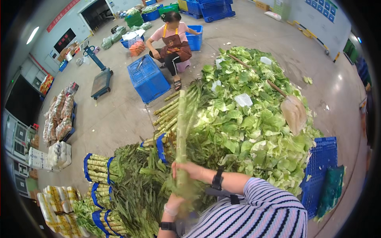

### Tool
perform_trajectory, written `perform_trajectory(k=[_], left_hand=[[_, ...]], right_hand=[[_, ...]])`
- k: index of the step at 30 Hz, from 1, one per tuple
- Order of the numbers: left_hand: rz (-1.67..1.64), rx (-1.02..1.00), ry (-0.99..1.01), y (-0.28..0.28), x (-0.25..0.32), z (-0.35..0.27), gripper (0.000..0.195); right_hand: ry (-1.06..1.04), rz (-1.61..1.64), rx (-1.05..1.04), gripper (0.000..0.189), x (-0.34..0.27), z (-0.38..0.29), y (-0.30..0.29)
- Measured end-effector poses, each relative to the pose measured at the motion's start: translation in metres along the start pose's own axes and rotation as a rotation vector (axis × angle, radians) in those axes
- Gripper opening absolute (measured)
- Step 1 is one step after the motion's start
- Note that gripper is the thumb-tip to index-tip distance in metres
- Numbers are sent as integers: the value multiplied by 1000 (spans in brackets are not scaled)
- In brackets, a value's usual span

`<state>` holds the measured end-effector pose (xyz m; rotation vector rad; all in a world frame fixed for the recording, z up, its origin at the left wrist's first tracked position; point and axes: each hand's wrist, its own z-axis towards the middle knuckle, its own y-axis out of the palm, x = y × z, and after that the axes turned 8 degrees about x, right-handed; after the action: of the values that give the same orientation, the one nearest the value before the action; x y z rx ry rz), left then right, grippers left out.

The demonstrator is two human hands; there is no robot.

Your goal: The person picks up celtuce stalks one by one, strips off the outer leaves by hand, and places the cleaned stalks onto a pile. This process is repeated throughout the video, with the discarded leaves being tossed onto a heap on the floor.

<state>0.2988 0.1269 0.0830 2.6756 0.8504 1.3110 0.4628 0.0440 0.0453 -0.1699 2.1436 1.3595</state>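
Note:
My right hand (190, 171) is closed around a thick pale-green celtuce stem (181, 128), held upright in front of me. My left hand (176, 200), blurred, is just below it at the stem's leafy lower end; its fingers are partly hidden by blurred leaves, and their grip is unclear. Under and left of my hands lie dark celtuce leaves (140, 184). Several celtuce bundles (99, 168) with blue bands are at the left of these leaves. Loose celtuce stems (169, 114) lie on the floor beyond the held one.
A large heap of cabbage leaves (238, 119) lies to the right, with a shovel (294, 114) on it. Blue plastic pallet (320, 172) at its edge. Ahead, a person in an apron (175, 44) sits beside an upturned blue crate (148, 78). A platform scale (101, 83) stands farther left.

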Motion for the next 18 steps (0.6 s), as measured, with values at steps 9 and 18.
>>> perform_trajectory(k=[9, 18], left_hand=[[50, -28, -111, 9, 27, 23, 26], [956, 531, 364, -16, 39, 67, 43]], right_hand=[[-340, -907, 176, 35, -4, -4, -16], [-751, -1641, 280, 36, -52, -18, -75]])
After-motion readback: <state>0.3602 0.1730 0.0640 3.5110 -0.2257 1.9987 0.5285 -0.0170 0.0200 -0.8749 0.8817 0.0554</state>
